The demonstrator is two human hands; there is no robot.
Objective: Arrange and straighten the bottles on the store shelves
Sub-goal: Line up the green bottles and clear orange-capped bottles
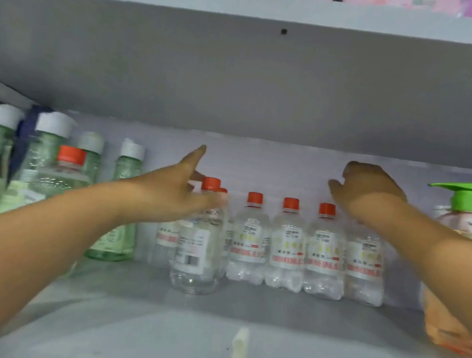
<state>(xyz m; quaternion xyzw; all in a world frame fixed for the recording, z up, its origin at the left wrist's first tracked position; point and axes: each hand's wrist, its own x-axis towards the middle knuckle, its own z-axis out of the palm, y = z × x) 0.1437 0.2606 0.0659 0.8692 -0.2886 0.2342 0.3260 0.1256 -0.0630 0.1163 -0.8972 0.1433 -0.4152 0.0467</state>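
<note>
Clear bottles (286,244): a row of red-capped bottles stands upright along the back of the grey shelf (147,312), long axes vertical, caps up, printed labels facing out.
Front bottle (199,244): one clear bottle stands ahead of the row at its left end, upright too, but turned so a barcode side faces out rather than the red-lettered label.
Left hand (180,184): reaching in over the left end of the row, fingers spread and fairly straight, one fingertip pointing up toward the back wall; it sits right at the caps of the front bottle and the one behind it. Blur hides whether it actually touches a cap, and nothing is seen gripped.
Right hand (365,189): back of the hand toward us, fingers curled down behind the right end of the row, above the last red cap that shows; the rightmost bottle's top is hidden behind the wrist. Can't tell whether those fingers have hold of it.
Green bottles (120,198): taller white-capped bottles upright to the left, one red-capped bottle among them.
Pump bottle (462,231): peach body, green pump head, at far right behind the right forearm.
Shelf clip (239,355): small white piece standing at the shelf's front edge.
</note>
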